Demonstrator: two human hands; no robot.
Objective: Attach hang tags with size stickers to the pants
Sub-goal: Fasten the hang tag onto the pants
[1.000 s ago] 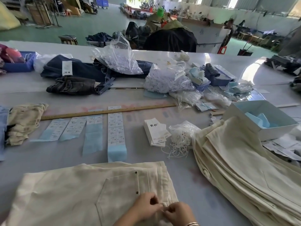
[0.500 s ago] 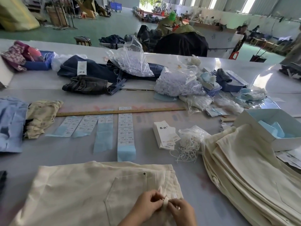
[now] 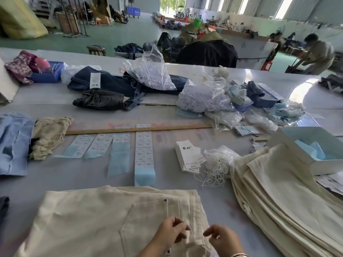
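Note:
Cream pants [image 3: 104, 219] lie flat in front of me, back pocket up. My left hand [image 3: 171, 231] and my right hand [image 3: 221, 238] hover over the waistband, a short gap between them. Each pinches an end of a thin white string [image 3: 187, 238] that hangs down to the fabric. A stack of white hang tags [image 3: 189, 156] lies further back, beside a clear bag of white strings [image 3: 218, 164]. Strips of size stickers [image 3: 143, 149] on blue backing lie in a row behind the pants.
A pile of folded cream pants [image 3: 282, 193] fills the right side. Behind it stands a white box [image 3: 315, 164] with blue paper. A wooden ruler [image 3: 167, 128] crosses the table. Dark jeans [image 3: 104, 101], plastic bags [image 3: 152, 73] and a blue garment [image 3: 13, 141] lie around.
My hands were pressed together at the waistband; they have drawn apart with the string between them. The view has shifted slightly to the left and up.

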